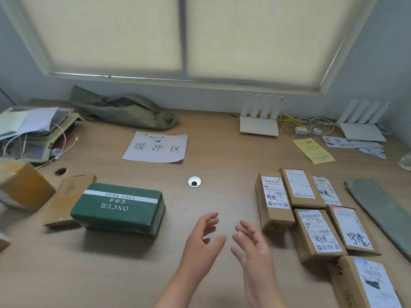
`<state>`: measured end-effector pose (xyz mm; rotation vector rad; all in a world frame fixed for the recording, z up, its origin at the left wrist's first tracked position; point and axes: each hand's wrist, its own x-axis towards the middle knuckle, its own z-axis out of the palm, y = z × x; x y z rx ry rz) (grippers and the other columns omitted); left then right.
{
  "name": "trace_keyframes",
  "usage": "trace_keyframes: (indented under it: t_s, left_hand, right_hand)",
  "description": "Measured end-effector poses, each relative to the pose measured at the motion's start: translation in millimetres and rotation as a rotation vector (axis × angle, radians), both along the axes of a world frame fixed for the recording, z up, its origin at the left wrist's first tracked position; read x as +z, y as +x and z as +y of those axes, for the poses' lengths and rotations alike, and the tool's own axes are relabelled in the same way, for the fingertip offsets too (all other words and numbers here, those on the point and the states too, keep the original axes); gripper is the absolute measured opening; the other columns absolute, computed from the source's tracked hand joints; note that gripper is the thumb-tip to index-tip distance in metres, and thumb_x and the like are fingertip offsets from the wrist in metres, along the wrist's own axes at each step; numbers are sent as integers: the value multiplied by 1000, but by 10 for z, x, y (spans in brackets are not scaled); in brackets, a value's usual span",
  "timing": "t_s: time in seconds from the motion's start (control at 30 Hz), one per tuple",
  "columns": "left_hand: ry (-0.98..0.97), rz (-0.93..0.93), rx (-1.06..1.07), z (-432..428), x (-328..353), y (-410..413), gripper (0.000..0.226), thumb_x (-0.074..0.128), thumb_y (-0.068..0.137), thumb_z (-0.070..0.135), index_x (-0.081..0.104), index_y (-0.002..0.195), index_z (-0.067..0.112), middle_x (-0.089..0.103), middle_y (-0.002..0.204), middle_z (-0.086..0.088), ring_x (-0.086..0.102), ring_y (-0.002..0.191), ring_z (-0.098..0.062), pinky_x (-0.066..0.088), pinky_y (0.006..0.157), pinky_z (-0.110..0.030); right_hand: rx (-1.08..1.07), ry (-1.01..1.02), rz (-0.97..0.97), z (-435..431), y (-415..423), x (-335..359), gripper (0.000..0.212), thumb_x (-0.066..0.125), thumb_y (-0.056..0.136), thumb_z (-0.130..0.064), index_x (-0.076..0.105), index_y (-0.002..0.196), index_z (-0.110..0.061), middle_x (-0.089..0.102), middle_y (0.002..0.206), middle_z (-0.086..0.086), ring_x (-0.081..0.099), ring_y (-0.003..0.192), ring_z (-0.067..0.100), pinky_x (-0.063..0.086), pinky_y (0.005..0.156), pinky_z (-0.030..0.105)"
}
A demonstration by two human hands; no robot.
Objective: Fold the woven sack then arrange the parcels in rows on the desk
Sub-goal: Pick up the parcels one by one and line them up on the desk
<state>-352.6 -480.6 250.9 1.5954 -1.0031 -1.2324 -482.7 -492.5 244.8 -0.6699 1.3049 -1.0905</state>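
over the middle of the counter [211, 134] both hands hang empty, left hand [200, 243] and right hand [253, 247] with fingers spread. left of them sits the green parcel [119, 208], probably stiff and light; grip its two short ends.

I see soft, even daylight filtering through the drawn blinds [115, 34], with thin bright slits along their lower edge. Shadows beneath the green parcel [119, 208] fall toward the desk's [200, 156] near edge. Wide-angle distortion bends the corners; my hands look slightly blurred.
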Motion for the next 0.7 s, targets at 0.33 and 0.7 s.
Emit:
trace_keyframes:
  t_s: [0.33,0.7]
  left_hand:
    - [-54,-8,12,794,267,1971,41,70,90,12,62,117,41,68,118,15,61,107,8,47,89,-12]
    - [-31,-55,147,1251,349,3384,39,67,92,14,59,121,40,64,122,13,59,114,1,45,86,-13]
  right_hand:
    - [64,-34,-1,762,1728,374,24,63,95,-9,72,114,-20,73,117,4,67,112,26,53,93,42]
    - [205,-21,-24,1000,3146,479,24,63,95,-8,73,111,-21,76,111,4,70,106,26,54,84,37]
